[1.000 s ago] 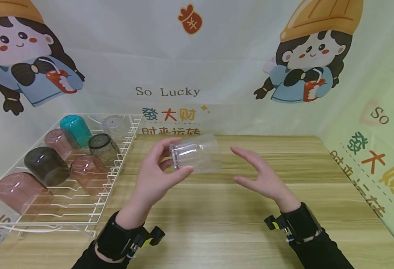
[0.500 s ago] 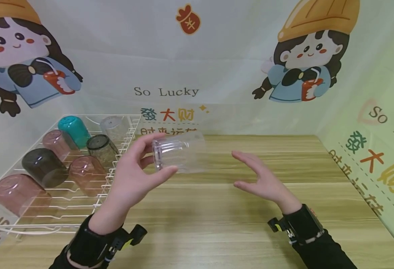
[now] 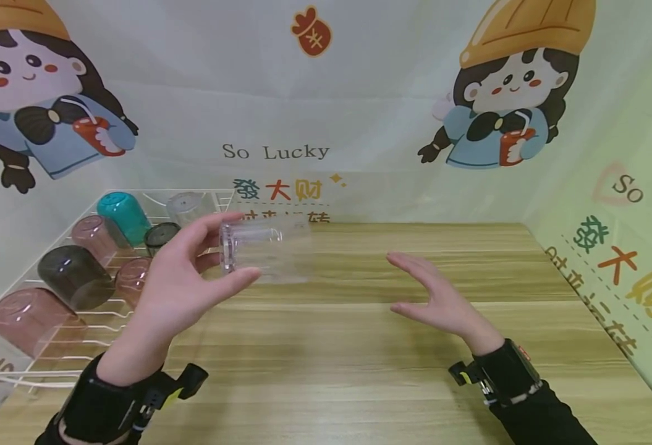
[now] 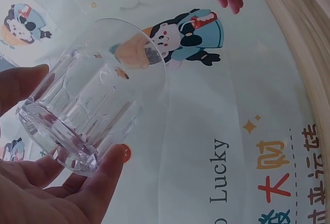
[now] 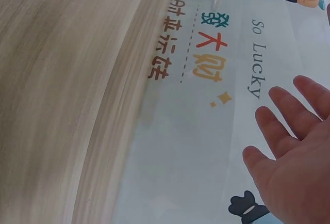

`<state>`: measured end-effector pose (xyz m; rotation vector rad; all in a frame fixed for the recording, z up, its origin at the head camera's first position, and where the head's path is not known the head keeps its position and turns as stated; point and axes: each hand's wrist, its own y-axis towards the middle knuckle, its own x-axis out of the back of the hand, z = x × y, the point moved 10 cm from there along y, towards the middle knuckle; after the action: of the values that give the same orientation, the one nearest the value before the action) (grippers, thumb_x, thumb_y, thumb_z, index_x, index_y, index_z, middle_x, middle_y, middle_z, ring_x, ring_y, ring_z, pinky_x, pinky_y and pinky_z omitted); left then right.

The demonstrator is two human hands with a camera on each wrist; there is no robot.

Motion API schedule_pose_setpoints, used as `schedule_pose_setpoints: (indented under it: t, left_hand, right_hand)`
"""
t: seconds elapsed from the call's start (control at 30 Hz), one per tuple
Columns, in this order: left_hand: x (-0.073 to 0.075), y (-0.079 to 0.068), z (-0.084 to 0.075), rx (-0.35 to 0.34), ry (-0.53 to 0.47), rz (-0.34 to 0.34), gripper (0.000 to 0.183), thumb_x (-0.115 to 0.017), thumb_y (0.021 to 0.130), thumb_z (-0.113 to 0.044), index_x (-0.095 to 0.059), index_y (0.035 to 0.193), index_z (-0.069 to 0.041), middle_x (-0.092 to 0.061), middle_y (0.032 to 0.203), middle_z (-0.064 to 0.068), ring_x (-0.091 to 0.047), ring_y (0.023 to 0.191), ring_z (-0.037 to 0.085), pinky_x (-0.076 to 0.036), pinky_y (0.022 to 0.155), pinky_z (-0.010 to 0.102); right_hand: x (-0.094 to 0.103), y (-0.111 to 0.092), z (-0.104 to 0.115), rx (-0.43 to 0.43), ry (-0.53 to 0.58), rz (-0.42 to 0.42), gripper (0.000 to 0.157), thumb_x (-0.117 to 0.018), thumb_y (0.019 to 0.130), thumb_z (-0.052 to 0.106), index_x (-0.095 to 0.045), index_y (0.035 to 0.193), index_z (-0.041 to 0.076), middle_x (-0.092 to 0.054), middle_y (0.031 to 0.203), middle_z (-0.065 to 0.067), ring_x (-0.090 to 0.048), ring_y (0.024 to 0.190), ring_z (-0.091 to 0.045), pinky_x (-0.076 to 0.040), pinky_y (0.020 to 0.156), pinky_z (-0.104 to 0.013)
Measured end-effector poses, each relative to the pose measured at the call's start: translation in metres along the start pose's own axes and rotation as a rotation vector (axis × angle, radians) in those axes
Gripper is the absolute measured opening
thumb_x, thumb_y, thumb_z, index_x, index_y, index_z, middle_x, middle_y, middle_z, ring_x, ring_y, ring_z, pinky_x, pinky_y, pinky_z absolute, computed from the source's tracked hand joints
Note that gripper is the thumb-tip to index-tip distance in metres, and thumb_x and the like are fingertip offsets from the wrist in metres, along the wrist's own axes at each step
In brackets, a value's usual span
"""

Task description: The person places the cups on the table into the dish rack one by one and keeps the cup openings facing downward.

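My left hand (image 3: 175,284) grips a clear glass tumbler (image 3: 270,250) around its thick base, above the wooden table. The tumbler lies on its side in the air, mouth toward the right. In the left wrist view, thumb and fingers hold the faceted base of the tumbler (image 4: 82,105) from both sides, and the wide rim faces away from the palm. My right hand (image 3: 439,300) hovers over the right part of the table with fingers extended and nothing in it. The right wrist view shows that hand (image 5: 304,162) with its fingers spread.
At left stands a white wire rack (image 3: 53,374) bearing several upturned cups, among them a teal cup (image 3: 122,216), a dark grey cup (image 3: 75,275) and a large pink cup (image 3: 36,321). My left hand partly hides the rack's right side. A printed cloth (image 3: 370,123) hangs behind the table (image 3: 348,371).
My left hand has carried the tumbler leftward toward the rack, now overlapping its right-hand cups. My right hand has stayed almost in place.
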<state>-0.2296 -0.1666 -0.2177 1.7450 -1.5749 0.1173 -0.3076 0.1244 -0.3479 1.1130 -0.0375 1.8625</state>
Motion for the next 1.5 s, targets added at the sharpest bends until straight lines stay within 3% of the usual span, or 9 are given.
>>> schedule_pose_setpoints:
  t: [0.3,0.7,1.13,1.23,1.4,1.5]
  left_hand:
    - [0.012,0.001,0.02,0.112,0.039,0.069,0.069,-0.074,0.076,-0.035,-0.045,0.137,-0.024,-0.055,0.116,-0.001,-0.055,0.099,0.013,-0.048,0.081,0.02]
    - [0.037,-0.005,0.037,0.092,0.178,0.114,0.07,-0.075,0.077,-0.031,-0.045,0.138,-0.018,-0.054,0.117,0.01,-0.058,0.097,0.026,-0.044,0.071,0.01]
    - [0.071,-0.019,0.062,0.184,0.265,0.102,0.074,-0.075,0.077,-0.033,-0.041,0.14,-0.014,-0.05,0.123,0.016,-0.055,0.101,0.036,-0.044,0.066,0.012]
    - [0.077,-0.024,0.071,0.228,0.265,0.105,0.076,-0.074,0.077,-0.033,-0.039,0.141,-0.012,-0.049,0.122,0.018,-0.057,0.096,0.031,-0.047,0.063,0.016]
    - [0.086,-0.03,0.081,0.286,0.237,0.102,0.078,-0.073,0.078,-0.033,-0.036,0.142,-0.01,-0.047,0.122,0.017,-0.057,0.09,0.008,-0.049,0.062,0.013]
    - [0.091,-0.033,0.086,0.292,0.251,0.091,0.079,-0.073,0.078,-0.033,-0.035,0.143,-0.009,-0.046,0.124,0.019,-0.056,0.094,0.017,-0.045,0.063,0.008]
  right_hand:
    - [0.0,-0.001,-0.004,0.006,-0.012,0.015,0.075,-0.071,0.08,0.029,-0.037,0.143,0.006,-0.033,0.146,-0.01,-0.027,0.131,-0.027,-0.026,0.101,-0.058]
    - [0.002,-0.005,-0.011,-0.001,-0.022,0.015,0.075,-0.072,0.08,0.03,-0.037,0.144,0.009,-0.032,0.147,-0.007,-0.026,0.132,-0.023,-0.025,0.103,-0.054]
    - [0.002,-0.008,-0.013,0.026,-0.031,0.004,0.074,-0.072,0.079,0.027,-0.039,0.142,0.007,-0.034,0.145,-0.01,-0.028,0.131,-0.028,-0.025,0.102,-0.057]
    - [0.002,-0.008,-0.014,0.023,-0.028,0.003,0.074,-0.072,0.079,0.028,-0.039,0.143,0.008,-0.035,0.144,-0.012,-0.028,0.131,-0.028,-0.026,0.102,-0.057]
    - [0.003,-0.009,-0.016,0.014,-0.031,0.008,0.074,-0.072,0.079,0.029,-0.039,0.142,0.007,-0.034,0.145,-0.009,-0.027,0.131,-0.028,-0.025,0.102,-0.058]
    - [0.003,-0.011,-0.017,0.015,-0.042,0.011,0.074,-0.072,0.08,0.029,-0.039,0.142,0.006,-0.034,0.145,-0.008,-0.027,0.131,-0.029,-0.025,0.102,-0.058]
